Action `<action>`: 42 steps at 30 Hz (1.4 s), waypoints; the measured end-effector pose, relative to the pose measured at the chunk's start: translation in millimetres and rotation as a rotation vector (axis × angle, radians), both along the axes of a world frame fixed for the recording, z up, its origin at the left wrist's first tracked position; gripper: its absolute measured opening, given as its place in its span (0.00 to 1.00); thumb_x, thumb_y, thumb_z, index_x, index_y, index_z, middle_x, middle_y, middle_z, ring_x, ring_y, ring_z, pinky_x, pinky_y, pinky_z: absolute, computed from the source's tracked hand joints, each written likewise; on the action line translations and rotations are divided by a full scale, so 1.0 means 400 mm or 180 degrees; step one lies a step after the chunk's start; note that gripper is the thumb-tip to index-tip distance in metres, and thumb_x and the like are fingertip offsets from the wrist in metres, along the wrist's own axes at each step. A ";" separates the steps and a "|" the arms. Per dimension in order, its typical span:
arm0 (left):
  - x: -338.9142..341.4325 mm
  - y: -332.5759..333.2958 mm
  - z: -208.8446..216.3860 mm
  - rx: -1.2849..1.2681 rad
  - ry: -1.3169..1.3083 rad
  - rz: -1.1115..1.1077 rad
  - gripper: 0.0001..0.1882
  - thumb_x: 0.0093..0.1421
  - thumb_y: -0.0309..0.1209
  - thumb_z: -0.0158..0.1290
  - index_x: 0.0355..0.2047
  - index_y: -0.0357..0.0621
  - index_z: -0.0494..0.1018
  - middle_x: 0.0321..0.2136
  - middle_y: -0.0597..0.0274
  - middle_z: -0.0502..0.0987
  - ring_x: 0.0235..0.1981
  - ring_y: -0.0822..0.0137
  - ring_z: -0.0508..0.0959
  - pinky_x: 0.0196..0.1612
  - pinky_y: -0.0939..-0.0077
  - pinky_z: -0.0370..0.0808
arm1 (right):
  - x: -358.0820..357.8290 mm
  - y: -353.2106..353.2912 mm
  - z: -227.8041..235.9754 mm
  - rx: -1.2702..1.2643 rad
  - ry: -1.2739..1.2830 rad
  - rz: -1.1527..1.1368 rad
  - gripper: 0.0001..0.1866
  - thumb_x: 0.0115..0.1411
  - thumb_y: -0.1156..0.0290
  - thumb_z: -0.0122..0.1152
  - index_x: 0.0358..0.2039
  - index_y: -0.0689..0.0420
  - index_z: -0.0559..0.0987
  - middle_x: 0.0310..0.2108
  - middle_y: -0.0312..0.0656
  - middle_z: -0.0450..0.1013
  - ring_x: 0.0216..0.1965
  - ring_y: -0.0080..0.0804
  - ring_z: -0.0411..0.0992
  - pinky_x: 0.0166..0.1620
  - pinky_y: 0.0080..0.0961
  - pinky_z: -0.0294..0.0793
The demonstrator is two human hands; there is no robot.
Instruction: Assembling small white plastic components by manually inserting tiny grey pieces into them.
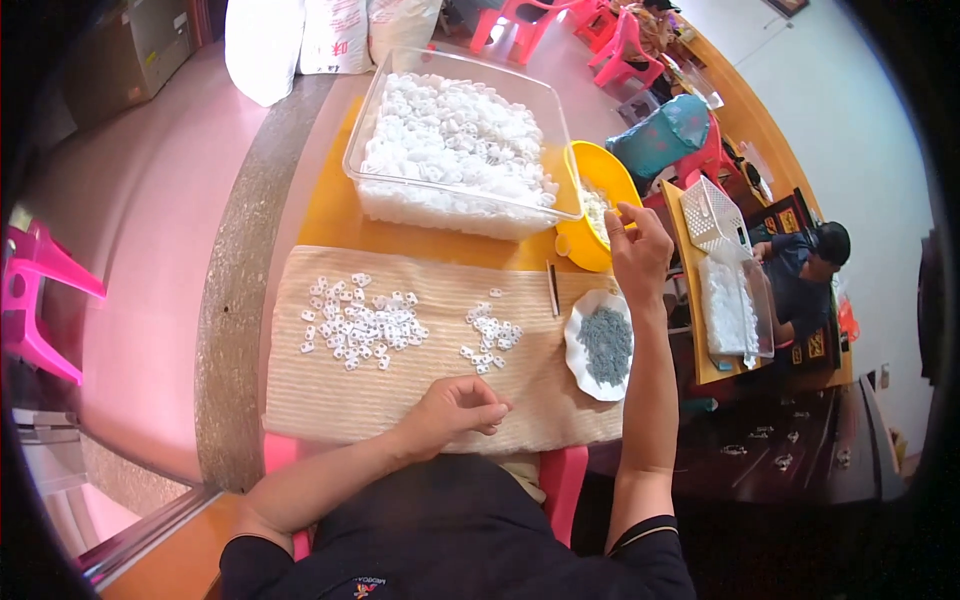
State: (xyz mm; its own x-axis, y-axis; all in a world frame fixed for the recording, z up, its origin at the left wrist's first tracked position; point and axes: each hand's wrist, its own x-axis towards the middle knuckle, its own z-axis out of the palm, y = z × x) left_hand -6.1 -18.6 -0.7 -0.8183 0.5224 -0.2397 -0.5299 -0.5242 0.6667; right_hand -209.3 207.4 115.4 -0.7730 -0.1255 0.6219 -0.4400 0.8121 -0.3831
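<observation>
- Work surface: striped beige mat [330, 415]; we take bearings from its centre.
- Nine o'clock: larger heap [365, 325] of small white pieces, dark-dotted.
- Three o'clock, near centre: smaller heap [492, 335], alike.
- Three o'clock, mat's edge: scalloped white dish [575, 350], grey bits [607, 345] inside.
- Twelve o'clock: clear bin [552, 130], white stock [450, 125] within.
- One o'clock: yellow bowl [607, 163], pale contents.
- Left hand [455, 412], six o'clock: curled; holding, we cannot tell.
- Right hand [643, 250], one o'clock, by the bowl: narrow pinch; holding, we cannot tell.
- Progress, we judge: two modest heaps laid out, plentiful bin stock left; whether either heap is finished, we cannot tell.
</observation>
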 end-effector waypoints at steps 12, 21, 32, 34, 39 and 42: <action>-0.009 -0.003 -0.015 -0.0174 0.0371 0.0015 0.07 0.58 0.27 0.58 0.32 0.36 0.74 0.34 0.62 0.78 0.33 0.79 0.75 0.37 0.83 0.73 | 0.128 -0.289 -0.139 0.0309 -0.1342 0.2049 0.10 0.49 0.78 0.67 0.34 0.60 0.78 0.32 0.42 0.74 0.28 0.34 0.75 0.31 0.25 0.75; 0.003 0.007 -0.026 -0.0557 0.0897 -0.0088 0.08 0.57 0.29 0.59 0.31 0.37 0.75 0.35 0.59 0.80 0.40 0.74 0.76 0.45 0.77 0.73 | 0.184 -0.429 -0.186 0.1062 -0.0840 0.3153 0.34 0.41 0.64 0.74 0.50 0.56 0.72 0.51 0.48 0.66 0.51 0.49 0.67 0.55 0.41 0.67; 0.013 0.013 -0.046 -0.0638 0.1087 -0.0098 0.07 0.57 0.27 0.59 0.33 0.37 0.75 0.34 0.62 0.79 0.38 0.75 0.76 0.44 0.78 0.73 | 0.151 -0.271 -0.165 0.0771 -0.0917 0.2321 0.27 0.49 0.67 0.68 0.50 0.59 0.72 0.50 0.50 0.68 0.52 0.49 0.67 0.54 0.38 0.67; 0.018 0.027 -0.047 -0.0644 0.1162 0.0145 0.08 0.55 0.30 0.59 0.29 0.37 0.75 0.26 0.64 0.78 0.30 0.77 0.75 0.36 0.79 0.72 | 0.164 -0.227 -0.181 0.0871 -0.1002 0.2076 0.23 0.52 0.67 0.66 0.49 0.60 0.73 0.50 0.51 0.69 0.51 0.49 0.69 0.53 0.37 0.68; 0.030 0.035 -0.045 -0.0727 0.1321 0.0115 0.08 0.54 0.30 0.59 0.28 0.37 0.75 0.25 0.63 0.78 0.29 0.77 0.75 0.35 0.79 0.73 | 0.210 -0.143 -0.238 0.0741 -0.1106 0.1840 0.22 0.53 0.67 0.65 0.48 0.61 0.74 0.49 0.51 0.70 0.51 0.50 0.69 0.53 0.37 0.68; 0.043 0.036 -0.026 -0.0955 0.1546 0.0099 0.08 0.54 0.29 0.59 0.28 0.36 0.75 0.24 0.62 0.78 0.28 0.76 0.76 0.34 0.78 0.73 | 0.253 -0.121 -0.249 0.0582 -0.1108 0.1687 0.23 0.53 0.67 0.65 0.48 0.61 0.74 0.49 0.52 0.70 0.51 0.50 0.69 0.53 0.37 0.69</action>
State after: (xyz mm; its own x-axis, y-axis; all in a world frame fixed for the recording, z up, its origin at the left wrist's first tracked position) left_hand 11.0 -4.2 -11.0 -0.8855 0.4634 0.0337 -0.1128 -0.2847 0.9520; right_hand -108.1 159.1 16.0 -0.7296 -0.6243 0.2792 -0.6735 0.5851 -0.4517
